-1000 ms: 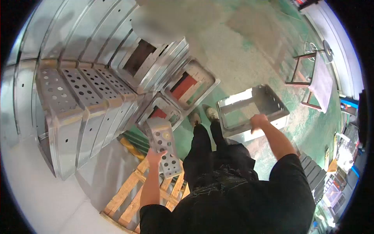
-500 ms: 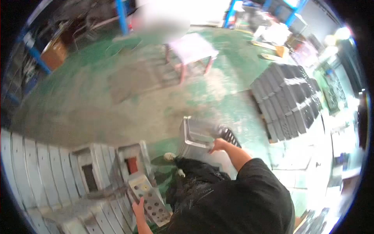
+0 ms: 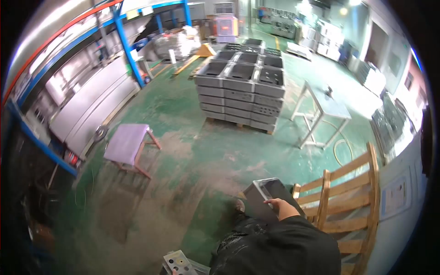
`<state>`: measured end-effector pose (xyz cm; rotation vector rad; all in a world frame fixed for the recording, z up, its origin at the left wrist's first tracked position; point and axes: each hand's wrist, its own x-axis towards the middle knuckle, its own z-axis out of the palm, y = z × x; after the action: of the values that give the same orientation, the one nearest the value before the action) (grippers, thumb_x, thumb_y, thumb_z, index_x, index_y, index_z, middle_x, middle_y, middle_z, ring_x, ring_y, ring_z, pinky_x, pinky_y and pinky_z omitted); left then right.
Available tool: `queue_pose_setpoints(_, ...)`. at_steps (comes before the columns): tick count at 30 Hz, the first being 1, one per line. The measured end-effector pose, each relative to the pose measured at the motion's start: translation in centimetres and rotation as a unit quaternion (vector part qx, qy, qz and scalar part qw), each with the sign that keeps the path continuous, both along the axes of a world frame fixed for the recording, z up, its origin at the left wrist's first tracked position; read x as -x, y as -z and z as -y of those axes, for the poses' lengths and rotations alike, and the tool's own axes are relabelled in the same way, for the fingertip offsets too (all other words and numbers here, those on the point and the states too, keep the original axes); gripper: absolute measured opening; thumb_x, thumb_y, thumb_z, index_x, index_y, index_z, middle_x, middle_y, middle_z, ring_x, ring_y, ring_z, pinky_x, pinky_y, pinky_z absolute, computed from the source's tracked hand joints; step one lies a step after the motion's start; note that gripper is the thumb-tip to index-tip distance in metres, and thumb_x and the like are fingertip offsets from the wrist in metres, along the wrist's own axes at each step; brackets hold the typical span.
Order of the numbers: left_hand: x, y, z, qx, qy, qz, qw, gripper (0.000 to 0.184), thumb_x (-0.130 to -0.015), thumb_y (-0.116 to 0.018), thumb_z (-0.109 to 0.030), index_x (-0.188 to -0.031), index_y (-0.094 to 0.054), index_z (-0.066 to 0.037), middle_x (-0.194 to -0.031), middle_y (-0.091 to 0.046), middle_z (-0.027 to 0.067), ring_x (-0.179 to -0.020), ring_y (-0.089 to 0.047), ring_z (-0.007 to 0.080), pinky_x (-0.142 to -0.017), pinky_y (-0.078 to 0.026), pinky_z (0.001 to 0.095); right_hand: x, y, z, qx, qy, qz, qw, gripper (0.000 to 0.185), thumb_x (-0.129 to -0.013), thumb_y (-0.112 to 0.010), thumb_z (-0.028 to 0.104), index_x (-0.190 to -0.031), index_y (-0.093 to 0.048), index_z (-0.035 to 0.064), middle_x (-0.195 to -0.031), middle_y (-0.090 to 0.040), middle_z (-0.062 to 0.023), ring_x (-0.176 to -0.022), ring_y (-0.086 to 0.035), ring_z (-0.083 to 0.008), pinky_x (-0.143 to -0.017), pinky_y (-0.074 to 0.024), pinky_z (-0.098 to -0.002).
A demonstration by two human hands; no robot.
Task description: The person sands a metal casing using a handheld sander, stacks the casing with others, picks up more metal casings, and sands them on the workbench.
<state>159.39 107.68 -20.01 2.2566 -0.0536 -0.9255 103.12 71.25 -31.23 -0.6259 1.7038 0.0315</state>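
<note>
My right hand (image 3: 281, 208) is closed on the upper edge of a grey metal box (image 3: 257, 200), which hangs tilted at my right side. Low in the view, a pale metal box with round holes (image 3: 178, 261) is held at my left. Only a fingertip of my left hand (image 3: 174, 272) shows at its edge; the rest lies below the frame. My shoe (image 3: 239, 205) is on the green floor between the two boxes.
Ahead, stacked grey metal boxes (image 3: 238, 94) stand on a pallet. A small table with a pinkish top (image 3: 127, 143) is at left, a metal-legged table (image 3: 330, 103) at right. An upright wooden pallet (image 3: 348, 201) is close on my right. Blue racking (image 3: 126, 43) lines the left.
My view has swung right, away from the rows of metal boxes on the left. The stacked boxes are now ahead and the wooden pallet has come into view. Both boxes have stayed with my hands.
</note>
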Motion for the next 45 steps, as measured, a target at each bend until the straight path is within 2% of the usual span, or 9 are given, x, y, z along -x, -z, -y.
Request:
queue_pose_setpoints(12, -2.3, -6.7, 26.9, 0.038, 0.286, 0.054, 0.956, 0.049, -0.093, -0.071, -0.035, -0.106, -0.069, 0.012, -0.096, -0.072, 0.0155, -0.085, -0.067, 0.0225, -0.078, -0.053, 0.0399, 5.7, 6.6, -20.7, 0.108, 0.471, 0.142, 0.864, 0.07, -0.074, -0.085, 0.044, -0.122, -0.068, -0.0025, -0.137, -0.059, -0.0176, -0.12, -0.058, -0.0339, -0.102, -0.0441, -0.048)
queue_pose_setpoints(14, -1.7, -7.0, 32.4, 0.019, 0.391, 0.109, 0.914, 0.055, -0.094, -0.069, -0.04, -0.103, -0.07, 0.015, -0.091, -0.073, 0.0183, -0.081, -0.069, 0.0232, -0.074, -0.054, 0.0395, 2.3, -3.8, -18.9, 0.012, 0.501, 0.006, 0.865, 0.066, -0.076, -0.085, 0.039, -0.121, -0.067, -0.0058, -0.131, -0.063, -0.0165, -0.119, -0.06, -0.0312, -0.102, -0.0442, -0.0431)
queue_pose_setpoints(17, 3.0, -7.8, 42.5, 0.034, 0.471, 0.087, 0.877, 0.063, -0.091, -0.069, -0.048, -0.11, -0.069, 0.011, -0.099, -0.074, 0.0178, -0.096, -0.068, 0.0219, -0.086, -0.051, 0.0378, 0.3, -1.1, -20.1, -0.002, 0.538, 0.006, 0.843, 0.061, -0.078, -0.083, 0.037, -0.122, -0.068, -0.0031, -0.129, -0.064, -0.0163, -0.114, -0.062, -0.0304, -0.097, -0.0479, -0.0427)
queue_pose_setpoints(19, 10.6, -12.5, 48.9, -0.008, 0.548, 0.113, 0.829, 0.062, -0.09, -0.069, -0.051, -0.112, -0.07, 0.007, -0.102, -0.074, 0.0183, -0.101, -0.069, 0.0233, -0.09, -0.05, 0.0377, -1.0, 1.5, -21.4, -0.028, 0.599, 0.071, 0.797, 0.061, -0.078, -0.082, 0.04, -0.122, -0.068, -0.0014, -0.126, -0.066, -0.0169, -0.109, -0.064, -0.0312, -0.094, -0.0502, -0.0427)
queue_pose_setpoints(25, 22.8, -5.9, 67.2, -0.033, 0.716, 0.089, 0.691, 0.069, -0.081, -0.07, -0.064, -0.113, -0.073, -0.003, -0.104, -0.074, 0.0197, -0.104, -0.07, 0.0302, -0.092, -0.05, 0.0406, -4.5, -0.9, -22.4, -0.049, 0.697, 0.116, 0.706, 0.053, -0.081, -0.079, 0.04, -0.117, -0.07, 0.0017, -0.108, -0.071, -0.0136, -0.098, -0.068, -0.028, -0.088, -0.0544, -0.0417)
queue_pose_setpoints(30, 38.7, -6.4, 76.5, -0.033, 0.825, 0.093, 0.557, 0.069, -0.078, -0.067, -0.074, -0.094, -0.076, -0.007, -0.085, -0.073, 0.0076, -0.084, -0.069, 0.0211, -0.08, -0.051, 0.0379, -10.0, 3.4, -23.4, 0.007, 0.78, 0.051, 0.623, 0.035, -0.083, -0.077, 0.032, -0.103, -0.076, 0.0031, -0.102, -0.072, -0.0085, -0.09, -0.068, -0.024, -0.082, -0.0561, -0.0394)
queue_pose_setpoints(32, 44.5, -7.0, 79.5, -0.017, 0.864, 0.102, 0.492, 0.073, -0.077, -0.064, -0.078, -0.081, -0.07, -0.006, -0.073, -0.065, 0.0034, -0.074, -0.063, 0.0192, -0.072, -0.049, 0.0366, -10.1, -5.5, -16.9, 0.021, 0.803, 0.017, 0.595, 0.051, -0.076, -0.082, 0.031, -0.113, -0.071, -0.0038, -0.113, -0.069, -0.013, -0.099, -0.065, -0.0288, -0.088, -0.0513, -0.0411)
queue_pose_setpoints(35, 52.7, -7.7, 82.7, -0.01, 0.906, 0.037, 0.421, 0.071, -0.081, -0.064, -0.073, -0.107, -0.075, -0.008, -0.09, -0.074, 0.0106, -0.088, -0.07, 0.0241, -0.082, -0.051, 0.0394, -10.6, -9.6, -11.8, 0.013, 0.779, -0.028, 0.626, 0.048, -0.079, -0.08, 0.032, -0.111, -0.071, -0.0043, -0.109, -0.071, -0.0128, -0.095, -0.067, -0.0273, -0.088, -0.0522, -0.0398)
queue_pose_setpoints(45, 78.5, -5.4, 84.6, 0.031, 0.929, -0.183, 0.32, 0.056, -0.087, -0.074, -0.054, -0.097, -0.074, 0.001, -0.082, -0.07, 0.005, -0.072, -0.064, 0.0126, -0.065, -0.052, 0.0304, -10.7, -6.7, 0.1, 0.043, 0.889, 0.009, 0.455, 0.051, -0.081, -0.078, 0.033, -0.114, -0.069, -0.005, -0.111, -0.07, -0.0132, -0.096, -0.067, -0.0273, -0.089, -0.052, -0.0398)
